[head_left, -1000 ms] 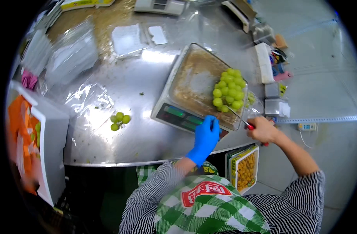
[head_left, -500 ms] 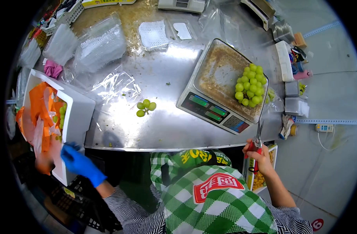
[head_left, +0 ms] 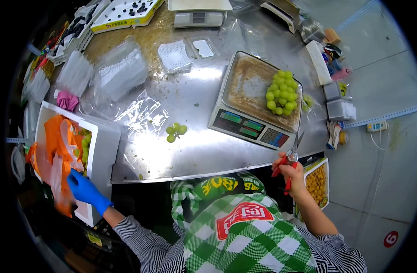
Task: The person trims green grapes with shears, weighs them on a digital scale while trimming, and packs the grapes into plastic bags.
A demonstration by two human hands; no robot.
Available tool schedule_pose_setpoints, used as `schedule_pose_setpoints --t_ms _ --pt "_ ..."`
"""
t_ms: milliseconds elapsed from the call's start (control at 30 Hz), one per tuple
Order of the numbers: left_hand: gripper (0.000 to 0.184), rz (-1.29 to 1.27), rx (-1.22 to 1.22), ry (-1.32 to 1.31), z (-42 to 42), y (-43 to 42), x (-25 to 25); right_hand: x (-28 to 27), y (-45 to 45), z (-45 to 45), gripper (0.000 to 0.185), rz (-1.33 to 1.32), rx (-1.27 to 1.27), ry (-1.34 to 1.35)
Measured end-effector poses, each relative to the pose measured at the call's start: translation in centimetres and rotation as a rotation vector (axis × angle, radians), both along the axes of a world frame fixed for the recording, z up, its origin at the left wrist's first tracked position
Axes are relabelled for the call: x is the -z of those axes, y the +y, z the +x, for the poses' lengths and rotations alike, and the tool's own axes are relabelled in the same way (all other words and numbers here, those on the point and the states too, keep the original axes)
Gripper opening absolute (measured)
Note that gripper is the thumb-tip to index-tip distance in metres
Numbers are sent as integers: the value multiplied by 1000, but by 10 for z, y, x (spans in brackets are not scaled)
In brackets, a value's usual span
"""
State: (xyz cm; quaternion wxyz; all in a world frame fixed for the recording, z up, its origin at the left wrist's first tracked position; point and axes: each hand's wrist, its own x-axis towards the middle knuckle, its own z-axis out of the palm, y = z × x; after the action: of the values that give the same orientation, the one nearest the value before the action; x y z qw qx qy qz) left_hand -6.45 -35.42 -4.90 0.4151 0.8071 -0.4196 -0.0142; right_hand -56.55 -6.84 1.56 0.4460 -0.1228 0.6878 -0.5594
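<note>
My right hand (head_left: 291, 172) grips red-handled pruning shears (head_left: 292, 156) below the scale's right corner, blades parted and pointing up. My left hand (head_left: 88, 190), in a blue glove, is at the near side of a white foam box (head_left: 101, 141), fingers stretched toward the orange wrapping (head_left: 56, 136); nothing shows in it. Green grapes (head_left: 85, 144) show inside the box beside the wrapping. A bunch of green grapes (head_left: 282, 93) lies on the pan of a digital scale (head_left: 245, 91). A small cluster of grapes (head_left: 175, 131) rests on the steel table (head_left: 185, 157).
Stacked clear plastic trays (head_left: 119, 70) and a pink cloth (head_left: 67, 100) sit at the back left. Another scale (head_left: 198, 18) stands at the far edge. Small containers (head_left: 339, 100) line the right side. A crate of yellow fruit (head_left: 317, 182) is below the table at right.
My left hand has moved slightly up toward the wrapping in the box. My right hand has shifted left with the shears, whose blades now show apart. The view has turned slightly.
</note>
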Motion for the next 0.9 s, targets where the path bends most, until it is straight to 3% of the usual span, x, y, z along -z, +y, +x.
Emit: schedule_pose_setpoints --t_ms 133,367,533,633,800,900 --pt "26 -249 373 336 -79 15 12 9 12 9 39 -34 96 -42" --pt "26 304 943 1162 -265 71 -10 5 20 -30 36 -67 127 -22" --pt "37 627 1165 1586 -388 102 -15 3 6 -88 36 -123 120 43" --pt "39 647 1093 1631 -447 105 0 6 -3 -125 37 -148 74 59" --pt "41 570 1076 1472 -503 96 14 5 -12 -168 36 -127 -19 -4" --pt "38 552 1092 1455 -518 89 14 -10 -10 -168 34 -57 -218 -55"
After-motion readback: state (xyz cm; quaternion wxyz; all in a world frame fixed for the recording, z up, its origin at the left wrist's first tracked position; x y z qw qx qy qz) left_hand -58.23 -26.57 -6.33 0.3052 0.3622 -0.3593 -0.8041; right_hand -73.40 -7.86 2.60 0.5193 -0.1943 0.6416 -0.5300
